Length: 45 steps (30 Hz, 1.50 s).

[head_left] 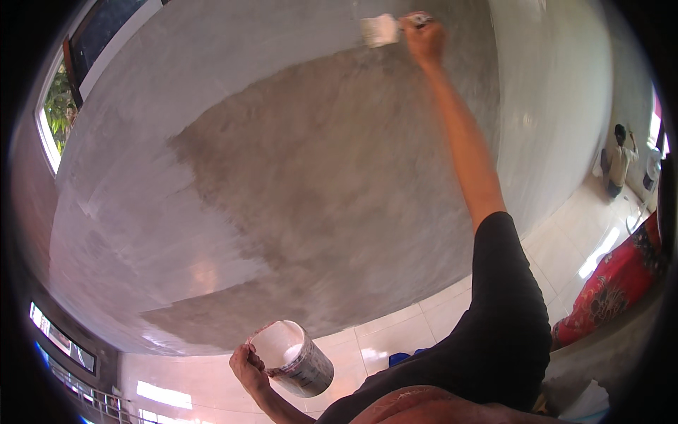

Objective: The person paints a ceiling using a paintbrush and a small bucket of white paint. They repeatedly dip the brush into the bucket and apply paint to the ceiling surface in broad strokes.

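Brush (381, 31) juts leftward from clenched right hand (426, 44), bucket (311, 369) rightward from gripping left hand (248, 367).

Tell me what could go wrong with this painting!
The left hand holds the paint bucket at its rim, over the shiny tiled floor. If that hand slipped, the pale paint inside might spill on the tiles.

The right hand holds the brush up high against the wall, so drips might run down the wall or onto the arm.
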Available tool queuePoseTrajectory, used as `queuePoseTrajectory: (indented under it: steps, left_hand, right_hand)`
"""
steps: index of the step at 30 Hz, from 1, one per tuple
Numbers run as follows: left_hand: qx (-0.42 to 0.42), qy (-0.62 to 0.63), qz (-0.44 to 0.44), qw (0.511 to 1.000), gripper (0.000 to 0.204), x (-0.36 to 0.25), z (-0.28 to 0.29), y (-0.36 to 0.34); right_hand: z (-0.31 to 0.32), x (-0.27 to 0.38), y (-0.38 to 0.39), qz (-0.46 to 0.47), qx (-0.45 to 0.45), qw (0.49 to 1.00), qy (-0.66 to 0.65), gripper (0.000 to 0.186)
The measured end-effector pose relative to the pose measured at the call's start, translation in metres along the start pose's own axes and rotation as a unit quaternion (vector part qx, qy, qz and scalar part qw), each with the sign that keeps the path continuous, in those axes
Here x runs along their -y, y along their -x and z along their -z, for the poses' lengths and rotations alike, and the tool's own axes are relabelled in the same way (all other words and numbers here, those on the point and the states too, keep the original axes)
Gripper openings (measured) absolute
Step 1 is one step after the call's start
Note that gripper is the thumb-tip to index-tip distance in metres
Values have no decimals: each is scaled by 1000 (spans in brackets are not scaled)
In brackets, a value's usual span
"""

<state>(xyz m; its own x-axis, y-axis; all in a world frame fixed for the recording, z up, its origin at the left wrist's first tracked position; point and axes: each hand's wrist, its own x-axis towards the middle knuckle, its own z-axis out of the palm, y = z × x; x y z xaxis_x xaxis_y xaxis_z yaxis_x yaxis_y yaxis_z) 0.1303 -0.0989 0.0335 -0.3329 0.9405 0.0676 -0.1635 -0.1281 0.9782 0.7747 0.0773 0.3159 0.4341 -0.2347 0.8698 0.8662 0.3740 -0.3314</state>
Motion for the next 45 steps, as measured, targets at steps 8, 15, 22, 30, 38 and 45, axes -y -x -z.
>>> queuePoseTrajectory:
  steps: [8,15,22,30,38,45]
  left_hand:
    - [39,7,14,999,23,-5,2,-10]
    - [36,-15,-8,999,23,-2,0,-8]
    - [14,-4,-4,1000,24,-3,-6,1]
    - [14,-4,11,1000,25,4,-12,-4]
    - [29,-16,18,999,24,8,-14,-13]
    - [-6,-61,-49,997,30,1,1,-4]
  right_hand:
    - [-41,35,0,159,-58,953,250,21]
    - [-129,193,92,184,116,975,-41,15]
    - [-94,156,58,59,63,978,-190,28]
    - [23,-29,-28,-9,-38,999,-7,19]
    - [73,27,-31,54,-59,990,114,16]
    - [54,146,82,-249,168,883,-362,13]
